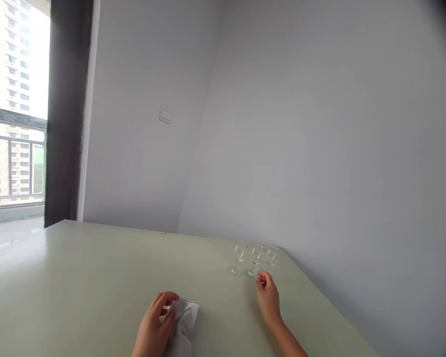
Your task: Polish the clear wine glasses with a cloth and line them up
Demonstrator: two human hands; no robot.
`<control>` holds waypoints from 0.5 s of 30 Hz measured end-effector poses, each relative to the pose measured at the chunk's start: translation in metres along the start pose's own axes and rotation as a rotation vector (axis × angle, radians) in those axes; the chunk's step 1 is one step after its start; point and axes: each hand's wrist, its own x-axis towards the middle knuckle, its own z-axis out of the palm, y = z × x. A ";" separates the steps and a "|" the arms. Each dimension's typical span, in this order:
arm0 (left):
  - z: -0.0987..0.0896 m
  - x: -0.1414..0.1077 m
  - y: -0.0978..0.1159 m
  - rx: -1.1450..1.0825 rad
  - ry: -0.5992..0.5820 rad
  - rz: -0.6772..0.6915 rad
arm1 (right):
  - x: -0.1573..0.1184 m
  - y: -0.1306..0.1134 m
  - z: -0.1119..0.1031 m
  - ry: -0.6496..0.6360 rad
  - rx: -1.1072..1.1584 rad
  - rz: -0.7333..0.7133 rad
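Observation:
Three small clear stemmed glasses stand in a row near the table's far right corner: the left glass (239,257), the middle glass (255,259) and the right glass (271,256). My right hand (268,297) reaches toward them, its fingertips at the base of the right glass. Whether the fingers grip the base I cannot tell. My left hand (154,328) rests near the front edge with its fingers closed on a white cloth (184,325) that lies crumpled on the table.
The pale green table (96,277) stands in the corner of grey walls. A wall switch (165,115) is mounted high up. At the left are a dark curtain (65,114) and a window (13,104) with buildings outside.

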 end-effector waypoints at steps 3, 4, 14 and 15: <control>-0.008 0.007 -0.007 0.098 0.107 -0.177 | -0.048 -0.050 0.020 -0.191 0.108 -0.181; -0.009 0.009 -0.009 0.148 0.094 -0.197 | -0.064 -0.067 0.026 -0.253 0.133 -0.235; -0.026 0.008 0.025 -0.363 -0.166 -0.173 | -0.128 -0.112 0.066 -0.253 0.480 -0.240; -0.028 0.007 0.031 -0.556 -0.204 -0.211 | -0.125 -0.107 0.067 -0.264 0.561 -0.171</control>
